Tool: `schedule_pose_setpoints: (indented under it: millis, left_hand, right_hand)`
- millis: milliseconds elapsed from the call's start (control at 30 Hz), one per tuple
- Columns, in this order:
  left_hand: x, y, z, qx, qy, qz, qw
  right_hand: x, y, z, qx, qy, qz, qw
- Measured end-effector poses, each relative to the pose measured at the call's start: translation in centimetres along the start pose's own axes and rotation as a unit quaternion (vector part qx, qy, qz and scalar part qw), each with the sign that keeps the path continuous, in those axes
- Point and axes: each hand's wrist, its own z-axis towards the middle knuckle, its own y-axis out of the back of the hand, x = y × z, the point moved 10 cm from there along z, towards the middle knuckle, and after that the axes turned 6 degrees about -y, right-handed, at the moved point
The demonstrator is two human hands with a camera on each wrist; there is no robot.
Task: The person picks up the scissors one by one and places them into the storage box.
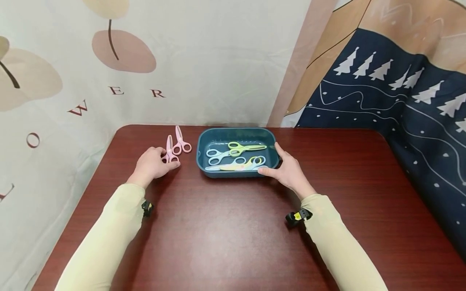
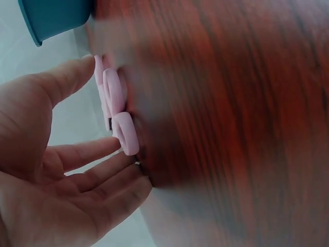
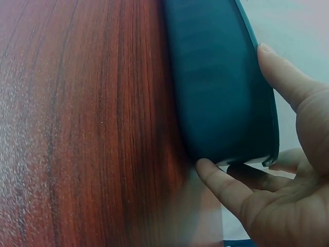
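Note:
Beside two pairs of pink scissors is my left hand (image 1: 151, 163), thumb and fingers spread around the handles of the nearer pink scissors (image 1: 169, 146). In the left wrist view, the index fingertip touches or almost touches a pink handle ring (image 2: 126, 135). The other pink scissors (image 1: 179, 135) lie just behind, to the right. My right hand (image 1: 289, 169) grips the right end of a dark teal plastic tray (image 1: 218, 174), its thumb at the front rim and its fingers along the end wall. Inside lie green scissors (image 1: 251, 148), light blue scissors (image 1: 218, 155) and, partly hidden, yellow scissors (image 1: 238, 166).
Everything rests on a reddish-brown wooden table (image 1: 218, 230). A pale printed cloth (image 1: 218, 72) hangs close behind its back edge. To the right hangs a navy cloth with white trees (image 1: 364, 93). Each wrist wears a small black camera (image 1: 147, 208).

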Motion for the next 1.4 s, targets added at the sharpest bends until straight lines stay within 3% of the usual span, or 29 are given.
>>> schedule_pose_setpoints:
  millis: [233,567,1100,1400]
  left_hand:
    - [0.04,0.26,0.09,-0.026,0.017,0.026,0.9992]
    - [0.27,0.46,0.19,-0.036,0.013,0.034,0.9987]
    - [0.82,0.38,0.51,0.004,0.031,0.036,0.9989]
    - [0.93,0.46,0.56,0.004,0.039,0.038,0.9985]
  right_hand:
    - [-0.1,-0.09,0.03,0.001,-0.001,-0.003,1.0]
    - [-0.03,-0.06,-0.01,-0.002,0.003,-0.009,1.0]
    - [-0.01,0.01,-0.17,-0.001,0.003,-0.001,1.0]
    - [0.06,-0.04,-0.27,-0.001,0.001,-0.002,1.0]
